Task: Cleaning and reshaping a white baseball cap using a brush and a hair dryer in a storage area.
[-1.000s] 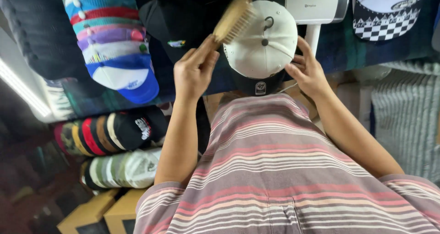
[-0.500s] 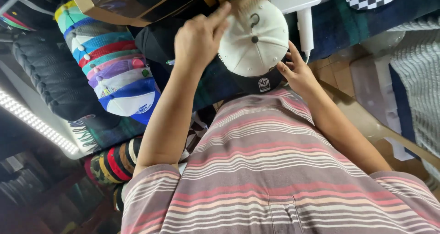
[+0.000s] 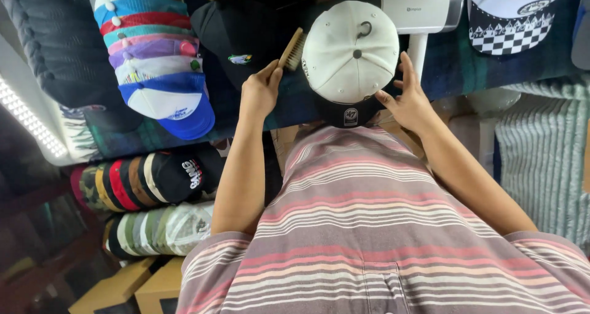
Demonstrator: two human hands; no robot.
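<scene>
Reaching forward over a striped shirt [image 3: 381, 228], both forearms stretch to a cream cap [image 3: 350, 50] lying crown-up on the dark worktop [image 3: 455, 74]. Right hand [image 3: 410, 102] spreads open fingers against its side; left hand [image 3: 261, 93] pinches a wooden brush [image 3: 292, 50] just beside it.

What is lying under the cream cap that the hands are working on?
Under the cream cap a dark blue-green cloth shows around it, and a white handheld device runs out from behind its right edge. The part directly beneath the cap is covered and cannot be seen.
</scene>
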